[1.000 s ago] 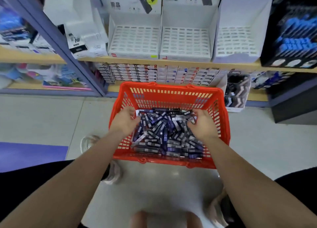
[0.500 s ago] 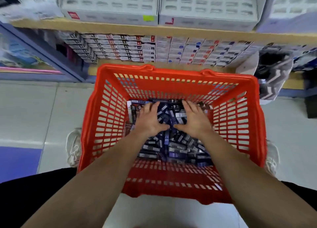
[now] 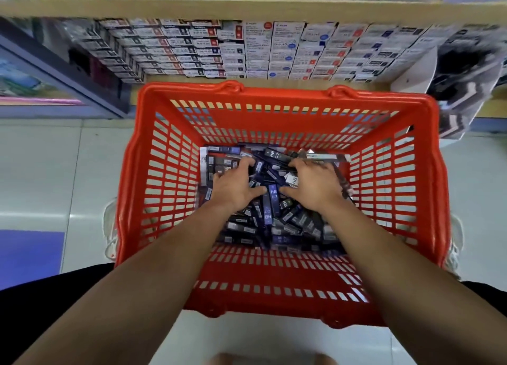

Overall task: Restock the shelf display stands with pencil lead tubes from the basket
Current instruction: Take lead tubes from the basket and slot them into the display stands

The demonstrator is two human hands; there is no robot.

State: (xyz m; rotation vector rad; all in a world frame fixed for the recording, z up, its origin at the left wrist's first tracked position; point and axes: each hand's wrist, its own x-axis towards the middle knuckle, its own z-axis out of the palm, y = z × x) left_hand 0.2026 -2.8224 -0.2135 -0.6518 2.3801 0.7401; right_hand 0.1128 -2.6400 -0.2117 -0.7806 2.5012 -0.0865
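Shop floor [image 3: 55,172] beneath stocked shelf [image 3: 247,8]: basket [image 3: 274,94] stands near for reach; left hand [image 3: 236,190] and right hand [image 3: 315,190] curl fingers around pencil lead tubes [image 3: 270,208], apparently gathering handfuls.

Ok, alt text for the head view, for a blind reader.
A person's left hand and right hand reach into a pile of dark blue pencil lead tubes inside a red slotted plastic basket on a pale tiled floor. Behind, a wooden shelf holds rows of small boxes.
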